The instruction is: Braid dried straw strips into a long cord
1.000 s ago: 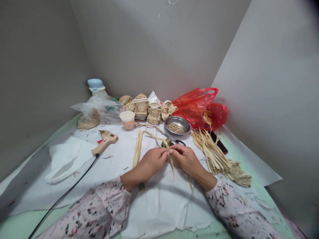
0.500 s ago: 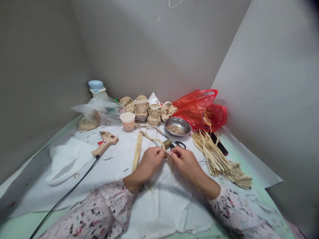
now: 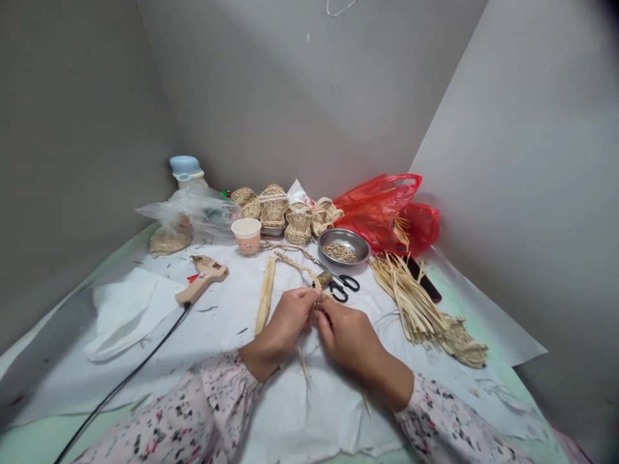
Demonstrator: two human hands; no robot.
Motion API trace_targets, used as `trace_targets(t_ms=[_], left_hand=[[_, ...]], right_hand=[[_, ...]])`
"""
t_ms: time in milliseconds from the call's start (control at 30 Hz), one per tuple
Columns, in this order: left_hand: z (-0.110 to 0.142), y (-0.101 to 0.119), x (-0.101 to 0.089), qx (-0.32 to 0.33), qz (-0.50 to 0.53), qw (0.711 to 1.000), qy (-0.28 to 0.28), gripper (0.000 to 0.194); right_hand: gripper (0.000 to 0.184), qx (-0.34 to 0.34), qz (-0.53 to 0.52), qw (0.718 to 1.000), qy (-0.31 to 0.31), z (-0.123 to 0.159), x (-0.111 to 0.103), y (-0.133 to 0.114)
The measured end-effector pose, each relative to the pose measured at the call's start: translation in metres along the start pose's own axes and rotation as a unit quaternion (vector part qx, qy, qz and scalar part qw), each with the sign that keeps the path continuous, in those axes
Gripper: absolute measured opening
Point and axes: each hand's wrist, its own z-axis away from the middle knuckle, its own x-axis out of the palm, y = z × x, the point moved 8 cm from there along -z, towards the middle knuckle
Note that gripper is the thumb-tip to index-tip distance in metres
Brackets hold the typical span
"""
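The left hand (image 3: 289, 314) and right hand (image 3: 352, 335) meet, fingertips pinching a braided straw cord (image 3: 293, 261) that stretches forward and leftward from them. Scissors (image 3: 338, 278) (black-handled) lie just beyond the fingers; a glue gun (image 3: 206, 278) rests well left, loose straw (image 3: 409, 303) right.

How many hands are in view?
2: the left hand, left of centre, and the right hand, just right of it, both at the braided strand.
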Motion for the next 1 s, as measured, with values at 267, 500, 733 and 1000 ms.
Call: trace_targets(t_ms=[267,500,733,1000], left_hand=[[-0.003,0.004,-0.002,-0.003,0.025,1.000,-0.010,0.035],[-0.001,0.002,0.005,-0.015,0.004,0.999,-0.043,0.034],[0.002,0.005,0.009,-0.025,-0.002,0.997,-0.078,0.029],[0.004,0.006,0.010,-0.045,0.002,0.995,-0.089,0.026]], right_hand=[[0.022,-0.007,-0.069,0.990,0.125,-0.007,-0.045,0.007],[0.026,0.039,-0.204,0.978,0.026,-0.018,-0.018,0.030],[0.024,0.054,-0.162,0.985,0.026,-0.019,-0.019,0.034],[0.023,0.182,0.246,0.952,0.000,-0.016,-0.077,0.077]])
